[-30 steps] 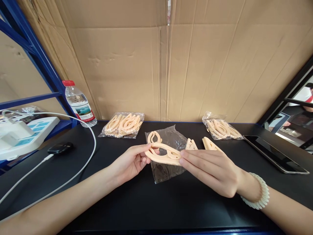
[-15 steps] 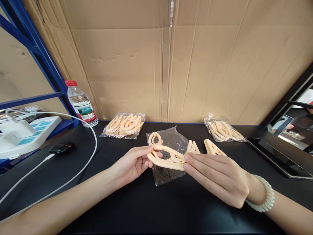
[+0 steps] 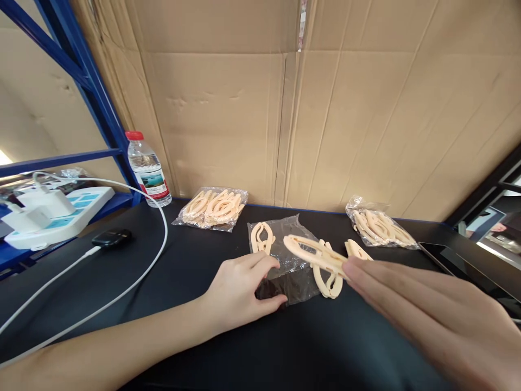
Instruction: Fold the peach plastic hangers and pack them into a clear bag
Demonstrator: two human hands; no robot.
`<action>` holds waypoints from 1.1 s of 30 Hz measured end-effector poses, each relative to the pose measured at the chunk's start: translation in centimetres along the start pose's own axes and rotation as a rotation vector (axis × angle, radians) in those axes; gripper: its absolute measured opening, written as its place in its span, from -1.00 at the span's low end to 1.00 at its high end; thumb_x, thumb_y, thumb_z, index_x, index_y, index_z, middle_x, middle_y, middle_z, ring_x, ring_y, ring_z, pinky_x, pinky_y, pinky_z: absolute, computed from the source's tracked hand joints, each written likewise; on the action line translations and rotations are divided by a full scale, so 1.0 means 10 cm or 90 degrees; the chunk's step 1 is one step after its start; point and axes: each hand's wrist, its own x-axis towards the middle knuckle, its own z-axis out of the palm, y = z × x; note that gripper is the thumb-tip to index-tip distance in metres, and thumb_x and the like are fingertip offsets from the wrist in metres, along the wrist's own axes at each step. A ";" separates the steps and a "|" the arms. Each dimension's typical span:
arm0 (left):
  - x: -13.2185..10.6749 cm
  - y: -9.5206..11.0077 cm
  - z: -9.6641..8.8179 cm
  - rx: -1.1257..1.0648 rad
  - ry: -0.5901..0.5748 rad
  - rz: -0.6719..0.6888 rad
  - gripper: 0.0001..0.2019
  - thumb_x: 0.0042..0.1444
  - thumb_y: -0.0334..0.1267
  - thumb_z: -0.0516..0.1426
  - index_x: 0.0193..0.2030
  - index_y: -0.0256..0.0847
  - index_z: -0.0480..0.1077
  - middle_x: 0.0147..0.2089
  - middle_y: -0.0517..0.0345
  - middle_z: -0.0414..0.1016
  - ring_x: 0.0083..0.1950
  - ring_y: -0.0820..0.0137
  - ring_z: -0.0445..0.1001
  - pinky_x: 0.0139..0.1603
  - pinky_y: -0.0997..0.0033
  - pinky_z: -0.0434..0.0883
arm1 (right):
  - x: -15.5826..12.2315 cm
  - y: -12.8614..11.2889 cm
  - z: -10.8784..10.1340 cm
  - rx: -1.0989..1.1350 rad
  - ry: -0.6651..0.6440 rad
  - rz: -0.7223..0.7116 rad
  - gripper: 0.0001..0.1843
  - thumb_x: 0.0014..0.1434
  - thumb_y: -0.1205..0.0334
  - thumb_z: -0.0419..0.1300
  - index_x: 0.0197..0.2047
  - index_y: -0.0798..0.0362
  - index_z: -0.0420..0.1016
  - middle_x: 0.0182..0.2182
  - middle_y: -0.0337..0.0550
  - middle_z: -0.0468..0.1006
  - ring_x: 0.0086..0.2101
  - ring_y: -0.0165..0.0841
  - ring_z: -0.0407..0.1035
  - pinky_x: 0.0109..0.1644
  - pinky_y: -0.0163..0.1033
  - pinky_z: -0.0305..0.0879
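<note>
The right hand is holding up a cream hanger over the black table.
Its fingers are pinching one end, and the other end is pointing toward the left hand, which is holding its thumb and fingers apart beside a flat clear bag; I cannot tell if they are touching it. A cream loop is lying on the bag, and two full packs are sitting at the back, well apart.
</note>
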 end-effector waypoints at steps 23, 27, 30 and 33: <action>-0.08 0.08 -0.15 0.070 -0.001 0.213 -0.82 0.20 -0.39 0.02 -0.27 -0.24 0.47 -0.31 -0.06 0.52 -0.27 0.24 0.43 -0.24 0.30 0.39 | 0.52 -0.42 1.16 -0.367 -0.302 0.029 -0.74 -0.10 0.68 0.04 -0.46 0.30 0.51 -0.57 0.07 0.50 -0.61 -0.26 0.39 -0.63 -0.29 0.28; -0.10 0.18 -0.16 0.070 -0.116 0.242 -0.80 0.19 -0.30 0.06 -0.15 -0.31 0.46 -0.13 -0.16 0.55 -0.06 0.13 0.48 0.02 0.16 0.41 | 0.34 -0.36 1.19 -0.393 -0.313 0.043 -0.66 -0.02 0.68 0.04 -0.21 0.44 0.55 -0.44 0.23 0.57 -0.53 -0.20 0.47 -0.59 -0.27 0.34; -0.10 0.21 -0.14 0.080 -0.202 0.210 -0.58 0.18 -0.17 0.11 0.10 -0.39 0.36 0.09 -0.28 0.47 0.08 0.03 0.44 0.14 0.04 0.35 | 0.31 -0.32 1.19 -0.368 -0.358 0.086 -0.63 0.02 0.68 0.03 -0.11 0.52 0.51 -0.36 0.33 0.57 -0.46 -0.16 0.51 -0.56 -0.26 0.38; -0.12 0.21 -0.15 0.098 -0.246 0.200 -0.49 0.21 -0.07 0.08 0.19 -0.38 0.30 0.19 -0.30 0.39 0.20 -0.01 0.37 0.23 -0.01 0.27 | 0.36 -0.28 1.24 -0.332 -0.402 0.123 -0.63 0.03 0.68 0.05 -0.08 0.54 0.50 -0.32 0.39 0.57 -0.42 -0.13 0.53 -0.54 -0.25 0.40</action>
